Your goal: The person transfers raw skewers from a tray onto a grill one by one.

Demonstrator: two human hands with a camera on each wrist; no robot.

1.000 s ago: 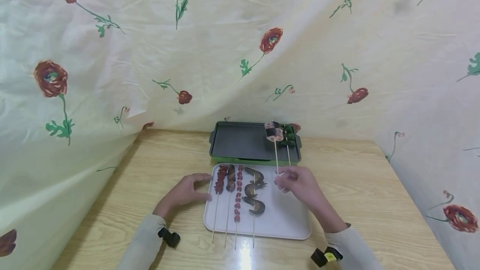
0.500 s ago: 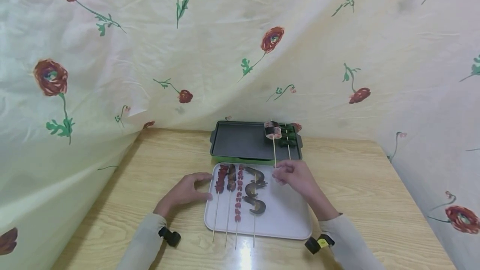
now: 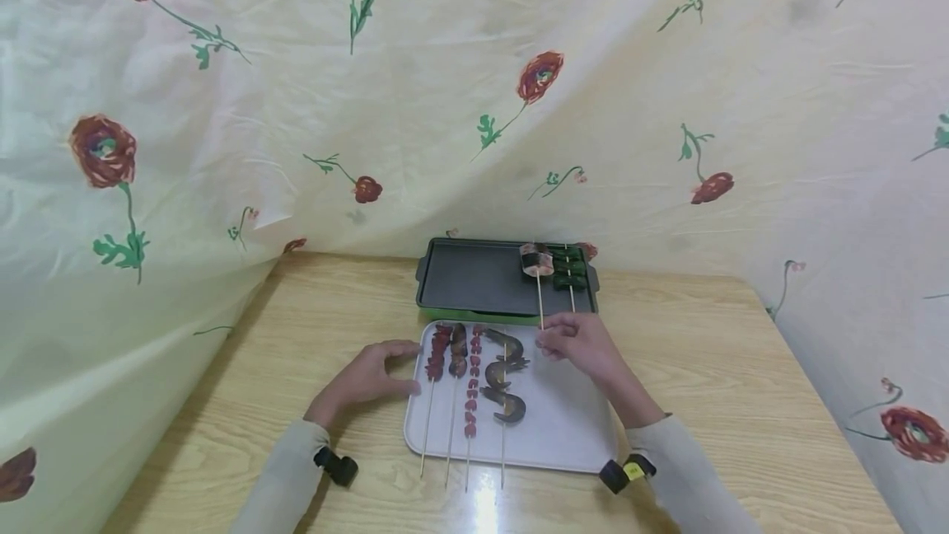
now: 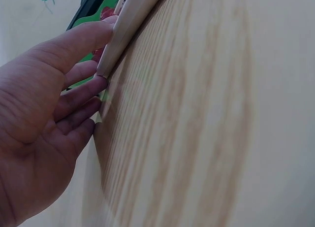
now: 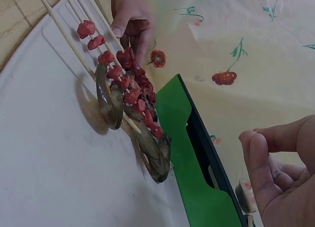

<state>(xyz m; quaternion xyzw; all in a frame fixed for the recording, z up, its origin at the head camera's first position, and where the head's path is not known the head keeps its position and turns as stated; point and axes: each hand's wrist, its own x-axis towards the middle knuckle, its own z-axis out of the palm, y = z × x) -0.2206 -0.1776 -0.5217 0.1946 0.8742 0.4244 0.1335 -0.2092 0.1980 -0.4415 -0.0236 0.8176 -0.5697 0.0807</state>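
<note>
My right hand (image 3: 578,344) pinches the bare stick end of a skewer bearing a thick pink-and-black chunk (image 3: 536,260). This chunk is over the right part of the dark griddle (image 3: 474,274); I cannot tell whether it touches the surface. Beside it on the griddle lies a skewer of green pieces (image 3: 569,266). My left hand (image 3: 371,373) rests thumb and fingertips against the left rim of the white tray (image 4: 129,30), fingers loosely spread. On the tray lie a shrimp skewer (image 3: 506,386), a skewer of small red pieces (image 3: 471,386), a dark-red meat skewer (image 3: 437,353) and a brownish skewer (image 3: 457,353).
The griddle's green base (image 5: 197,173) stands right behind the tray on a wooden table (image 3: 356,468). Several stick ends jut past the tray's front edge. A flowered cloth (image 3: 415,105) hangs behind and at both sides of the table.
My right hand has moved forward and slightly left, bringing the pink-and-black skewer further over the griddle, beside the green one. My left hand has stayed at the tray's rim.
</note>
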